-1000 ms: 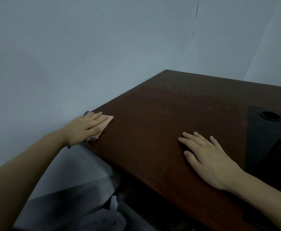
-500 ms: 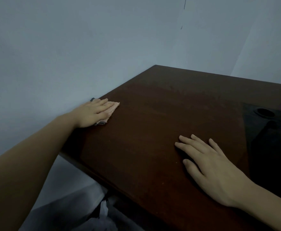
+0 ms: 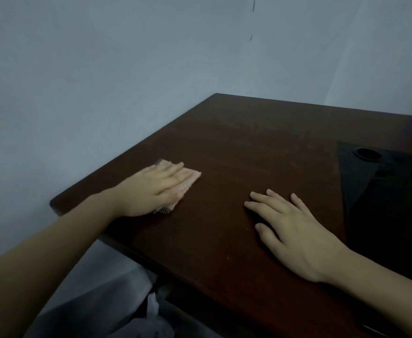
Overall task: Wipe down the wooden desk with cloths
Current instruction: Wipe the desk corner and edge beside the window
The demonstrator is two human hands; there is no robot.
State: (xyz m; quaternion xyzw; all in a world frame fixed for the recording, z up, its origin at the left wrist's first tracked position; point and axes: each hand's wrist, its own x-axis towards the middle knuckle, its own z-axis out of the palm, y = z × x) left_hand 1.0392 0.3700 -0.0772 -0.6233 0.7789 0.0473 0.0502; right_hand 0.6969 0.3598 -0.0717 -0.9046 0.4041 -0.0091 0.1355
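Note:
A dark brown wooden desk (image 3: 261, 152) fills the middle and right of the view. My left hand (image 3: 156, 189) lies flat with straight fingers on a folded pink cloth (image 3: 192, 177) near the desk's left edge, pressing it onto the wood. Most of the cloth is hidden under the hand; a patterned corner shows by the wrist. My right hand (image 3: 295, 230) rests flat on the bare desktop to the right, fingers spread, holding nothing.
A pale wall runs along the desk's left and far sides. A black mat (image 3: 383, 198) with a round hole (image 3: 367, 153) covers the desk's right part. Below the front edge lie grey sheeting and a white plastic bag (image 3: 155, 318).
My left hand has slid the cloth from the desk's left edge inward to the right across the wood. My right hand has stayed flat in place.

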